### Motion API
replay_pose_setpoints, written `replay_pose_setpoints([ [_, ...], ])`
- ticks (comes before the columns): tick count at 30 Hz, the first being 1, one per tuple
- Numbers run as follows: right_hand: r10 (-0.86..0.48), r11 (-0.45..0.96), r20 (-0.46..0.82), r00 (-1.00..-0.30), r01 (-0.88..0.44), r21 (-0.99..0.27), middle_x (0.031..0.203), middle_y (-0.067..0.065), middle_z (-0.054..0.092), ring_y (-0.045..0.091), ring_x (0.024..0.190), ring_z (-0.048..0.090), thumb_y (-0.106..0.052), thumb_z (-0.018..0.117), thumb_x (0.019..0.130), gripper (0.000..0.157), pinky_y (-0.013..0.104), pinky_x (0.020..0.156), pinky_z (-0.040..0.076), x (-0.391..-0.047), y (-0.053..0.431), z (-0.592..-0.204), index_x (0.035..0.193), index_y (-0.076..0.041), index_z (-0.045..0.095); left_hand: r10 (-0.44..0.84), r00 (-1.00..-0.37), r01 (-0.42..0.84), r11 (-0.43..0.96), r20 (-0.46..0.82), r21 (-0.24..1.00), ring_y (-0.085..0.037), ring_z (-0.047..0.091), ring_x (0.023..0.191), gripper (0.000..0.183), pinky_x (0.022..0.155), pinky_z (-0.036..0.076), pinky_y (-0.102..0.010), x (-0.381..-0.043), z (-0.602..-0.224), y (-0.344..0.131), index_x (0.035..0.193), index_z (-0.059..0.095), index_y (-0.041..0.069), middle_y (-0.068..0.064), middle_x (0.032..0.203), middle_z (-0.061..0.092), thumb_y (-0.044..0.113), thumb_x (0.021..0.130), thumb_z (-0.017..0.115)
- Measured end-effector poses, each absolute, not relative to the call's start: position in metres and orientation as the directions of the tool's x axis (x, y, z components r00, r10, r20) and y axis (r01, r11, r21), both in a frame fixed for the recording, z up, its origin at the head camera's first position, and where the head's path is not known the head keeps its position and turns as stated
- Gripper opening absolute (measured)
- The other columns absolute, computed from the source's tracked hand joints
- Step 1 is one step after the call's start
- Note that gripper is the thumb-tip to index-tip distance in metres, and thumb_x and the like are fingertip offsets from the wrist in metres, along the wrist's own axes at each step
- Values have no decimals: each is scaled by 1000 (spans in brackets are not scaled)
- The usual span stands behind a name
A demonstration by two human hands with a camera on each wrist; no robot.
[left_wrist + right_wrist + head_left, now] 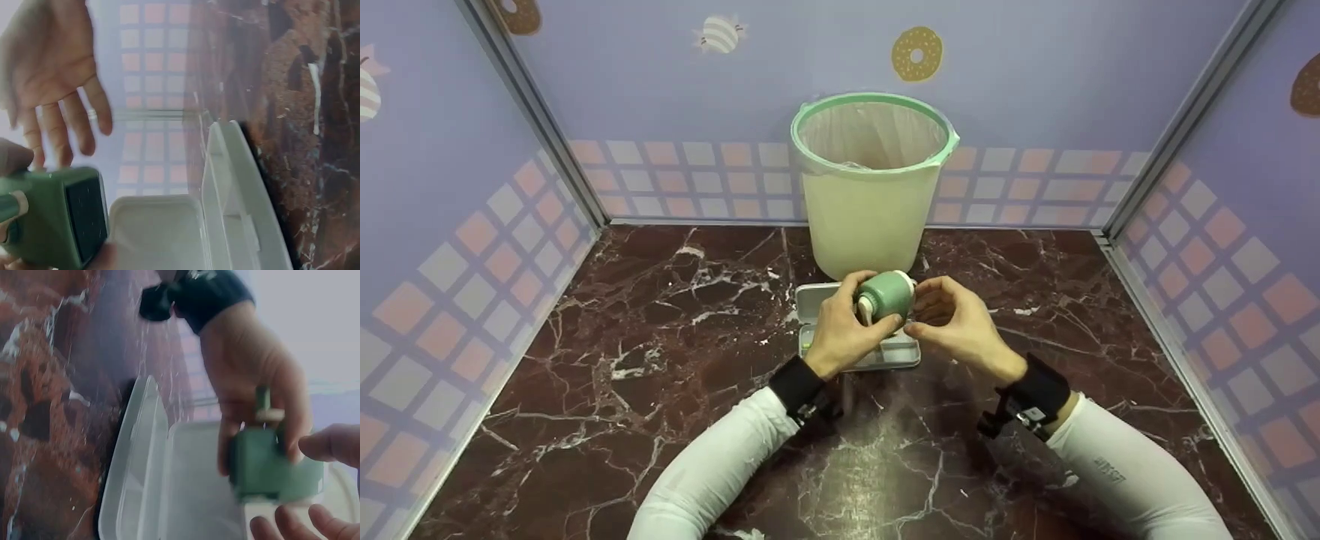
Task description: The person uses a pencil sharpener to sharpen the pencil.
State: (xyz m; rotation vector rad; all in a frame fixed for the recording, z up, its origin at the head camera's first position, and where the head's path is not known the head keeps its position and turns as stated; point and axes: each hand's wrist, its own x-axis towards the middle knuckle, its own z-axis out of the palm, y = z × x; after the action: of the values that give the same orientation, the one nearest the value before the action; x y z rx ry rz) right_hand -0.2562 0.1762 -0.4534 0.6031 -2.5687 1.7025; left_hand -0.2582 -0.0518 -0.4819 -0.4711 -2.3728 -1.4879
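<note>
My left hand (pixel 846 330) holds a green crank pencil sharpener (pixel 887 295) over an open white pencil case (pixel 901 352). The sharpener lies tilted on its side, with a white end cap at its far right and a small crank toward my left thumb. A dark panel shows on one face of the sharpener (pixel 62 216) in the left wrist view. Around its right end, my right hand (pixel 960 322) has its fingers loosely bent and spread, gripping nothing. The case's lid is folded back away from me, and its tray has compartments, partly hidden by my left hand.
Behind the case stands a cream waste bin (pixel 866 217) with a green rim and a clear liner. Patterned panels (pixel 660 75) enclose the dark marbled tabletop (pixel 682 420) at the back and both sides. Small white scraps lie on the table left of the case.
</note>
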Motion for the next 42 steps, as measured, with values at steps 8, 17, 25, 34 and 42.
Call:
replay_pose_setpoints([
  [8,-404,172,199,-893,-288,-942,120,9,78,13,100,78,2,89,85,62,29,93,66,-276,182,-470,140,10,64,250,-886,442,192,391,876,-33,73,123,71,102,65,-43,-258,-476,-59,154,58,4,-22,142,71,18,90,84],
  [17,-482,44,296,-825,-360,-932,115,-10,83,11,102,83,8,86,84,57,30,95,68,-281,183,-474,137,18,67,293,-873,442,144,389,885,-25,72,112,75,91,64,-36,-258,-470,-60,154,57,6,-20,137,70,19,87,90],
  [25,-503,-11,339,-795,-386,-922,115,-10,85,13,101,83,11,83,85,49,32,94,69,-283,183,-476,131,20,70,320,-853,486,192,414,853,-23,72,110,75,93,63,-35,-259,-467,-62,149,60,9,-15,135,73,23,85,98],
  [34,-522,17,352,-777,-422,-907,118,-2,86,16,104,83,9,88,85,47,31,95,68,-285,183,-473,130,12,75,340,-837,512,210,429,833,-23,72,109,76,94,62,-36,-259,-467,-64,147,60,8,-15,135,73,24,84,98],
  [42,-542,78,326,-774,-433,-898,116,-2,86,15,100,84,7,93,81,50,33,92,69,-285,186,-467,129,8,78,360,-831,505,171,424,846,-21,71,108,74,93,61,-34,-258,-468,-64,146,58,7,-14,139,73,20,85,97],
])
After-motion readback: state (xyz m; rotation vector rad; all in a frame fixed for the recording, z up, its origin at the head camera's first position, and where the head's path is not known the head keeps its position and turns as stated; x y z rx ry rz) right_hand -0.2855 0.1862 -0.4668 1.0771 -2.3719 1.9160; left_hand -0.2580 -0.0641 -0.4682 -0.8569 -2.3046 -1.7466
